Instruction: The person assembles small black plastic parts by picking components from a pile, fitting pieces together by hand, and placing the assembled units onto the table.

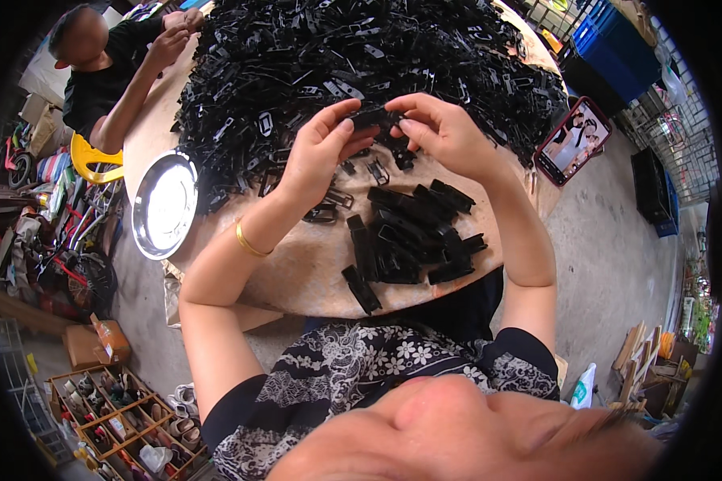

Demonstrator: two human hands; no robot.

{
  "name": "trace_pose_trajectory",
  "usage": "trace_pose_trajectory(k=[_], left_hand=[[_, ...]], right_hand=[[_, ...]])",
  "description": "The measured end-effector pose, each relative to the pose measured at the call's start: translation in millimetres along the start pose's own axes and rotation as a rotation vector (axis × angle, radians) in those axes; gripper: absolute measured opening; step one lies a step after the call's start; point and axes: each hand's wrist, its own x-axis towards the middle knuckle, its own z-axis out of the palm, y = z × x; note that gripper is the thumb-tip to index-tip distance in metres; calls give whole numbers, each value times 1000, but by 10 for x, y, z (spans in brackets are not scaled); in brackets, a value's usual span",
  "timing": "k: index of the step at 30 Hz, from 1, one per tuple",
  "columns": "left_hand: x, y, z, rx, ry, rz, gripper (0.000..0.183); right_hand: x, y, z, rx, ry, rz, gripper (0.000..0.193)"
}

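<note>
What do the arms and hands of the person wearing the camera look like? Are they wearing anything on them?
The left grip and right grip are ordinary hands with no gloves. A thin, round, gold-coloured bangle circles the left forearm. The left sleeve and right sleeve are short and dark, with pale lacy patterns.

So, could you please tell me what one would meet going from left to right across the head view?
Yellow chair, shiny metal dish, left hand, black piece held up between the fingers, right hand, phone, black crate.
</note>
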Motion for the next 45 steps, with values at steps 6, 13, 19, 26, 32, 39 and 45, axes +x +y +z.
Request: trace_pose_trajectory(k=[6,13,19,26,32,39,45], left_hand=[[-44,-30,67,122,-64,21,33],[-84,-15,98,231,-42,-9,34],[-122,0,145,412,-13,94,34],[-79,-2,53,453,-13,165,41],[-61,91,72,239,-103,118,42],[-79,208,70,131,-165,138,43],[-232,112,159,419,-582,38,20]], right_hand=[[-30,-50,103,9,24,20,21],[-47,-74,114,-232,52,-69,14],[-55,-35,205,-235,152,-190,13],[-44,-112,177,-428,184,-245,21],[0,37,-17,36,-50,-54,24],[-57,-104,30,-161,104,-180,18],[16,78,-296,-143,69,37,27]])
